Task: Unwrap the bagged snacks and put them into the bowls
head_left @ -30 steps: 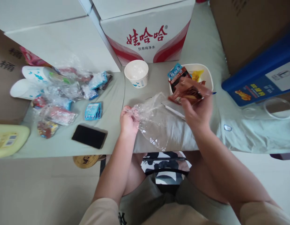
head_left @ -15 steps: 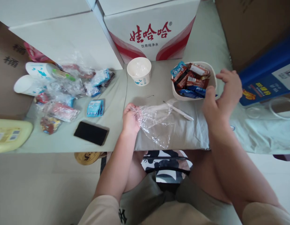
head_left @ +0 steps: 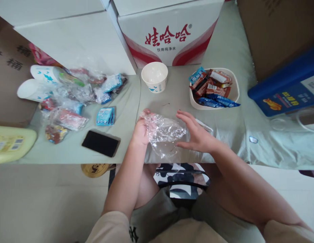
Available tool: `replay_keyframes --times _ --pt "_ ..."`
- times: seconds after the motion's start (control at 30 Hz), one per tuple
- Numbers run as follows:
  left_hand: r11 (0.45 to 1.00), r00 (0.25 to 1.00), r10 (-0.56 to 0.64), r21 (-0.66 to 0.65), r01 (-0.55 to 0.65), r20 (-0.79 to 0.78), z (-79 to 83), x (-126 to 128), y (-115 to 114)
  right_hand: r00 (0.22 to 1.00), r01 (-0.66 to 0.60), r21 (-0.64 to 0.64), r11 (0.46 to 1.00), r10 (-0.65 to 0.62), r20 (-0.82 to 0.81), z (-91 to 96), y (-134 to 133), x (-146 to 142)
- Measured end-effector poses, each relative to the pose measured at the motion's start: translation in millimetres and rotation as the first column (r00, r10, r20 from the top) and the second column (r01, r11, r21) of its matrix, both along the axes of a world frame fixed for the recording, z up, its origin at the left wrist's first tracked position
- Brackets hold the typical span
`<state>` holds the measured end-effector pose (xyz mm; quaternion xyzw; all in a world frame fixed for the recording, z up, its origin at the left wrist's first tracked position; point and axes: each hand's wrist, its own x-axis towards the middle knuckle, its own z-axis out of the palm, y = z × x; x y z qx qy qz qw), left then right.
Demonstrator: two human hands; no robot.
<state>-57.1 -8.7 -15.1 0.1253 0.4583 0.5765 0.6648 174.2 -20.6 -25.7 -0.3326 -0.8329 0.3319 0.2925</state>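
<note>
My left hand [head_left: 142, 130] grips a clear plastic bag [head_left: 167, 133] by its gathered end, over the front part of the covered table. The rest of the bag spreads rightward, crinkled and see-through; I make out no contents. At the bag's right side is my right hand [head_left: 194, 133], thumb and fingers apart, holding nothing. Partly behind that hand lies a thin white item [head_left: 204, 125], its kind unclear. Farther back stand a white paper bowl [head_left: 154, 78] with a blue print and a white plastic basket [head_left: 236, 81] filled with brown and blue snack packets [head_left: 210, 88].
On the left are bagged snacks [head_left: 70, 119], paper cups [head_left: 35, 90], a blue packet [head_left: 105, 116], a phone [head_left: 101, 143] and a yellow bottle [head_left: 13, 145]. White cartons [head_left: 169, 37] line the back. A blue box [head_left: 286, 81] and clear containers [head_left: 307, 118] stand right.
My right hand has moved left and down from beside the basket to the bag. My left hand keeps its hold on the bag, which looks more bunched up.
</note>
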Motion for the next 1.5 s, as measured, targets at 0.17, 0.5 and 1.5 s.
replay_keyframes --times 0.17,0.5,1.5 --pt "0.997 0.995 -0.073 0.021 0.075 -0.067 6.3 3.1 -1.1 0.983 0.161 -0.097 0.982 -0.168 -0.076 4.4 -2.4 -6.4" --pt "1.000 0.975 -0.004 0.000 0.004 -0.222 -5.9 4.1 4.7 0.910 0.255 -0.440 0.861 -0.367 -0.191 9.1 2.4 -8.0" --pt "0.989 0.914 0.128 0.116 -0.090 -0.385 -4.1 13.3 13.3 0.573 0.434 -0.625 0.649 -0.734 -0.365 15.4 10.6 5.4"
